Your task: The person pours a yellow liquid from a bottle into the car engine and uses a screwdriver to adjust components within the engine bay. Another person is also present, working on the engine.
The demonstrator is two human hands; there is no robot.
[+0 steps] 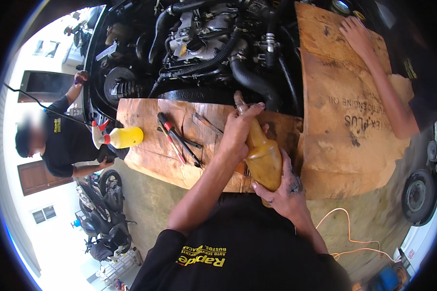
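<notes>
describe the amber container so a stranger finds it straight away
Start from the engine, then drop to the stained cardboard sheet at its near edge. Over that sheet's right part, the person's left hand and right hand grip the amber container. Its broad, dull body tapers toward the left hand, unlike the bright-yellow, red-triggered spray bottle.

Amber container [263, 154] (partly hidden)
</notes>
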